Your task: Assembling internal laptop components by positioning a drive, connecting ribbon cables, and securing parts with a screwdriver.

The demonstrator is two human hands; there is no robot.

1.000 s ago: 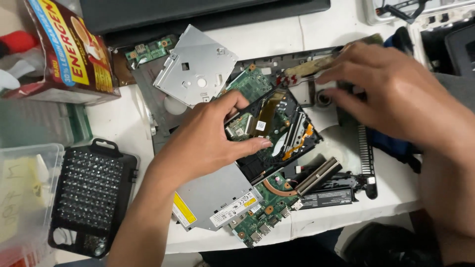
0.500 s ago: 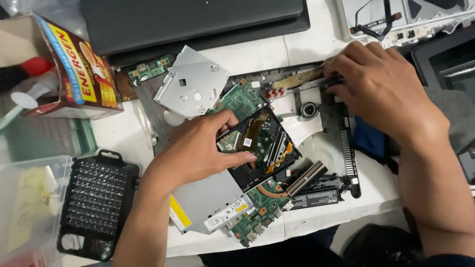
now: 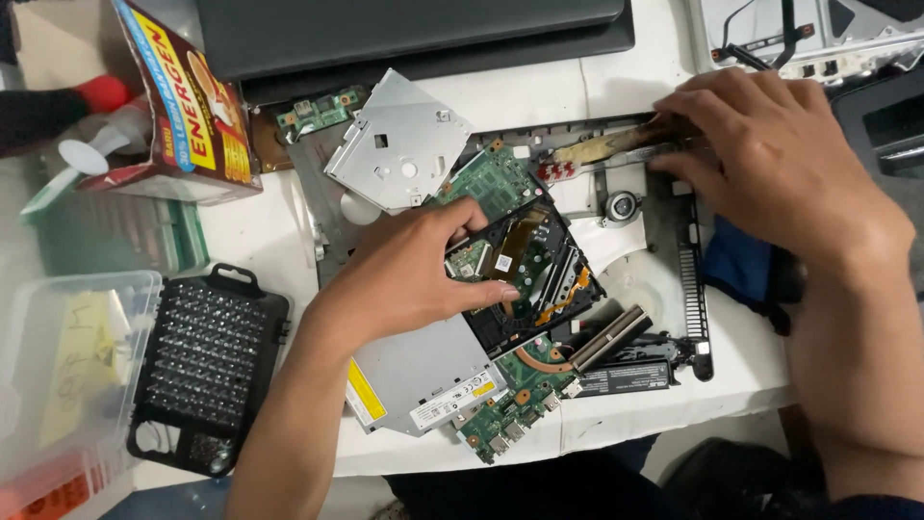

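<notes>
At a white worktable [image 3: 616, 87], my left hand [image 3: 414, 279] presses down on a stripped laptop's green motherboard [image 3: 500, 289], fingers spread and curled over the black fan assembly [image 3: 539, 270] at its centre, thumb reaching along its lower edge; the hand grips nothing, only steadies the board. The board lies tilted across the middle of the table, partly resting on a silver optical drive [image 3: 423, 380] whose yellow-labelled end juts toward me.

My right hand [image 3: 770, 164] works at the far edge of the black laptop base frame [image 3: 688, 279], fingers bent together over a thin strip [image 3: 606, 146] there; whether they pinch it I cannot tell, since the knuckles cover the tips.

Containers ring the job. On my left, an open black case [image 3: 207, 366] holds rows of small screwdriver bits, packed upright in their grid. Beside it a clear plastic tub [image 3: 72, 376] holds a yellowish slip of paper. Behind them a cardboard drink-mix box [image 3: 183, 106] in red, yellow and blue leans tilted, with a white-handled tool [image 3: 96, 149] just in front of it. A second silver drive caddy [image 3: 399, 144] lies near the box, and a dark closed laptop [image 3: 414, 29] sits along the table's far side.
</notes>
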